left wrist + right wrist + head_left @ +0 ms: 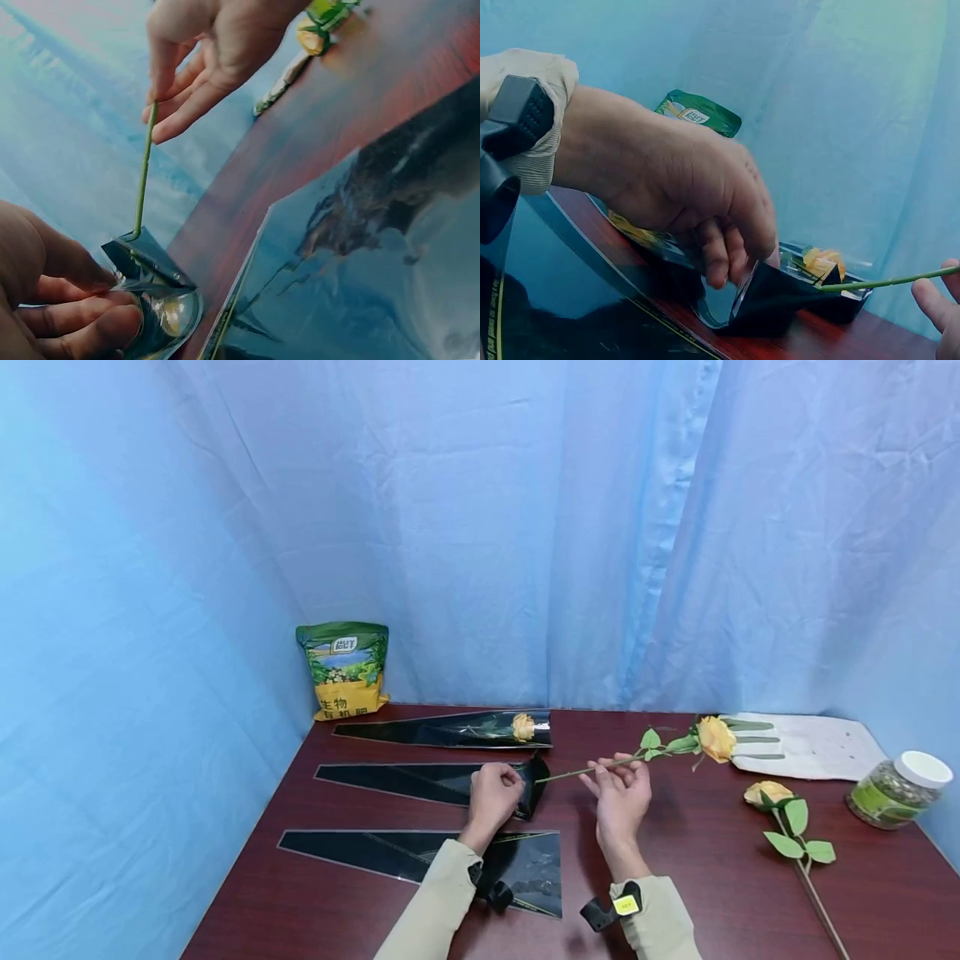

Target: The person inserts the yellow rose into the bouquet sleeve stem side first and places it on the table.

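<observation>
My left hand (pixel 495 797) pinches the edge of a black flower sleeve (pixel 420 779), whose wide right end is lifted and stands open. In my right hand (pixel 622 797) the green stem of a yellow rose (pixel 716 739) is held between thumb and fingers. The stem's lower end (pixel 136 234) reaches into the sleeve's mouth in the left wrist view. The bloom points right, beyond the right hand. Just behind lies another sleeve (pixel 442 728) with a yellow rose (pixel 522 727) inside. A third, flat black sleeve (pixel 517 860) lies under the left forearm.
A second loose yellow rose (pixel 768 793) lies at the right. Near it are a white-lidded jar (pixel 900 789) and white gloves with grey-green fingers (pixel 813 747). A green and yellow fertilizer bag (pixel 345 672) stands at the back left, before blue curtains (pixel 465 527).
</observation>
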{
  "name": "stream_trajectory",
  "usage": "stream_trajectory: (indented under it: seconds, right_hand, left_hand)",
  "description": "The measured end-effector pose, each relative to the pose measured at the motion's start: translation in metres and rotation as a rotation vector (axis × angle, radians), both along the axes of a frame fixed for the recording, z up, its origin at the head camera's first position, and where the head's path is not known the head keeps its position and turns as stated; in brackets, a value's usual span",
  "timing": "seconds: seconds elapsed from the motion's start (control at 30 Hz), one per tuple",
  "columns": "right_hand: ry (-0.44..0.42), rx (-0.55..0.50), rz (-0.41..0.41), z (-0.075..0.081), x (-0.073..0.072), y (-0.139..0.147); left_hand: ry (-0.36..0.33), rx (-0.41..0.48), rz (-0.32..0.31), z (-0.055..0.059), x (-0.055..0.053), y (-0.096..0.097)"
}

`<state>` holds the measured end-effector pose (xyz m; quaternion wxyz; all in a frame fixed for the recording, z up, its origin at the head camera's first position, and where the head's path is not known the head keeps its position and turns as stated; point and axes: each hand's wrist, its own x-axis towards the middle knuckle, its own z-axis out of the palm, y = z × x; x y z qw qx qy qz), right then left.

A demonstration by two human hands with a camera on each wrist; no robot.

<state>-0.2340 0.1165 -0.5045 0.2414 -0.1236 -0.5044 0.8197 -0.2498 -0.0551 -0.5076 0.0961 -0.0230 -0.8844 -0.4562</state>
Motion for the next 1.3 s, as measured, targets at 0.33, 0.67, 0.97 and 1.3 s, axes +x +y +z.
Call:
stream_trajectory:
  seconds: [0.33, 0.67, 0.97, 1.3]
  right_hand:
    - [-0.026, 0.038, 0.022, -0.004, 0.002, -0.003]
    - [-0.043, 0.058, 0.018, -0.008, 0.002, -0.011]
    - [-0.051, 0.099, 0.022, -0.008, 0.001, -0.021]
    - [-0.090, 0.200, 0.087, -0.010, 0.006, -0.024]
  left_hand:
    - [0.113, -0.121, 0.015, 0.009, 0.005, 0.011]
    - [0.143, -0.098, -0.011, 0.013, 0.008, 0.021]
    - [0.133, -0.050, -0.006, 0.018, 0.006, 0.027]
    - [0.126, -0.043, 0.006, 0.017, 0.006, 0.027]
